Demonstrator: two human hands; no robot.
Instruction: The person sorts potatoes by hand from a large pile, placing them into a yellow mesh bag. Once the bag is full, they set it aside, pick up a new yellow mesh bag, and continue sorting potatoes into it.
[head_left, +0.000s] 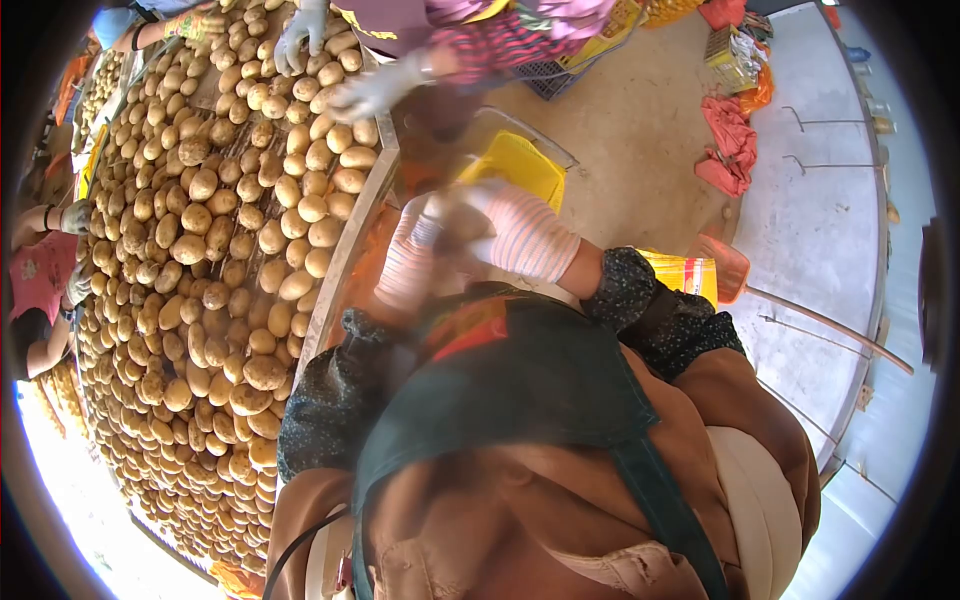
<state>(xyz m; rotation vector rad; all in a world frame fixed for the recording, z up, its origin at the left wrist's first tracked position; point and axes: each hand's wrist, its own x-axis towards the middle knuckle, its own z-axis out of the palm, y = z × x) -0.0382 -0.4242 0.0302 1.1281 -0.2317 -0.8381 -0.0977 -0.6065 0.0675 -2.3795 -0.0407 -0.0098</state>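
In front of my apron, both my hands wear pink-and-white striped gloves. My left hand (408, 255) is closed against the left side of a brownish potato (462, 226), which is blurred. From the other side, my right hand (527, 232) curls its fingers over the same potato. Part of it is hidden by the gloves, and a smear on the view softens its outline. Just left of my hands runs the raised edge (345, 250) of a sorting table covered with many loose potatoes (202, 184).
A yellow crate (520, 168) stands on the floor beyond my hands. Across the table edge, a co-worker's grey-gloved hand (378, 88) reaches over the potatoes. More gloved workers line the far left side. A red shovel (722, 268) and red cloth (728, 145) lie to the right.
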